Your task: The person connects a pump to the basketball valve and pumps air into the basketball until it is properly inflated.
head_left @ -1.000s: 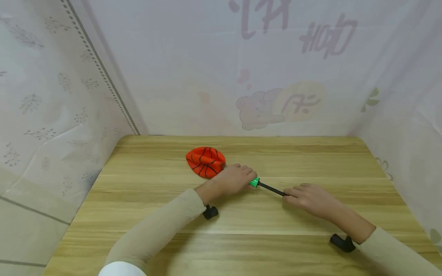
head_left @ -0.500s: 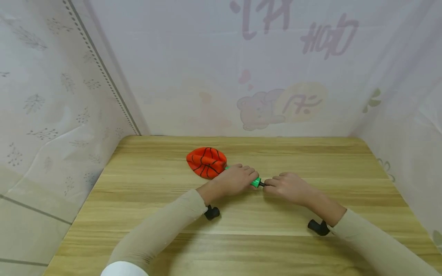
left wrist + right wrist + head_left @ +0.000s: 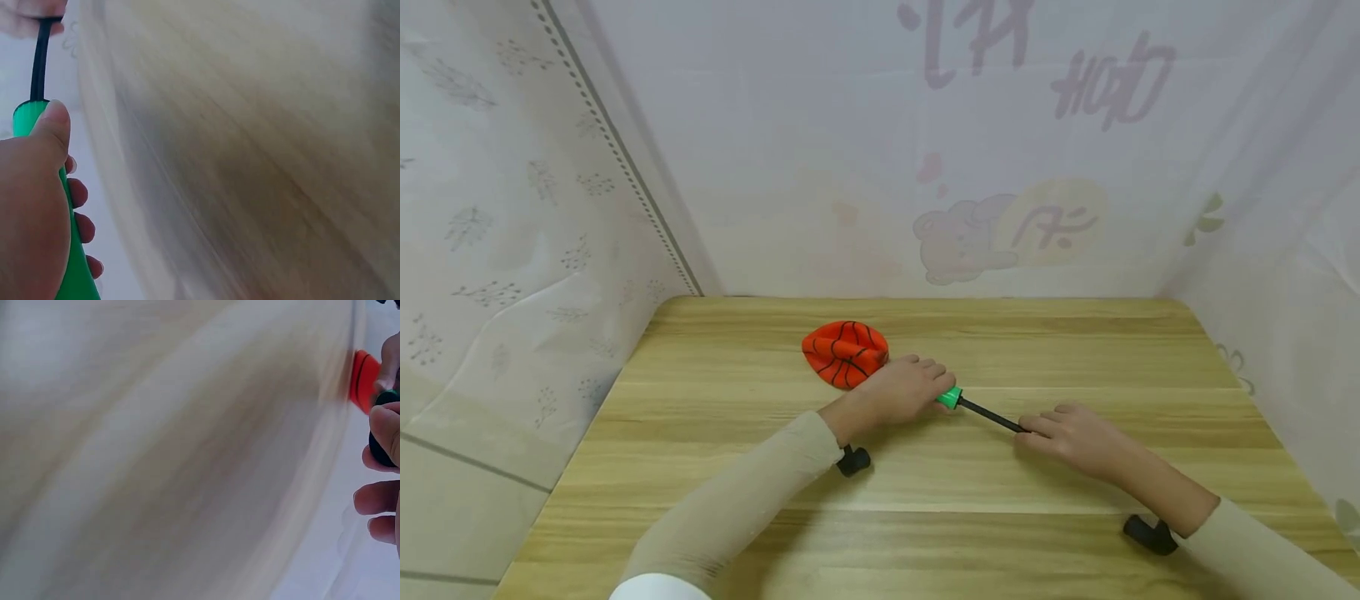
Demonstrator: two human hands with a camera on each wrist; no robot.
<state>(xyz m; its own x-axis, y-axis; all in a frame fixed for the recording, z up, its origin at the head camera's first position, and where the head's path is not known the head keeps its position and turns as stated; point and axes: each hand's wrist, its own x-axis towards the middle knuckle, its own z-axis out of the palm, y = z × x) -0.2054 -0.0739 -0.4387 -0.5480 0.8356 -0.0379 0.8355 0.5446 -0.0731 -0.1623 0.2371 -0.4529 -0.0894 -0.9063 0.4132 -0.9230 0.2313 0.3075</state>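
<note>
A deflated orange basketball (image 3: 842,350) with black lines lies creased near the middle of the table. Just right of it my left hand (image 3: 897,393) grips the green barrel of a hand pump (image 3: 950,397); that hand hides most of the barrel and where it meets the ball. The pump's black rod (image 3: 991,414) extends from the barrel toward my right hand (image 3: 1071,439), which holds the rod's end. In the right wrist view, thumb and fingers are on the pump's dark handle (image 3: 379,447). The left wrist view shows fingers wrapped around the green barrel (image 3: 78,278).
The wooden table (image 3: 940,542) runs up to a patterned cloth wall (image 3: 805,167) at the back. Cloth also hangs on both sides. A black wrist mount sits under the left wrist (image 3: 853,461) and another under the right (image 3: 1150,535).
Half a second ago my right hand had pushed the rod nearly all the way into the barrel. Now it has pulled the rod out rightward again. My left hand and the basketball stay nearly still.
</note>
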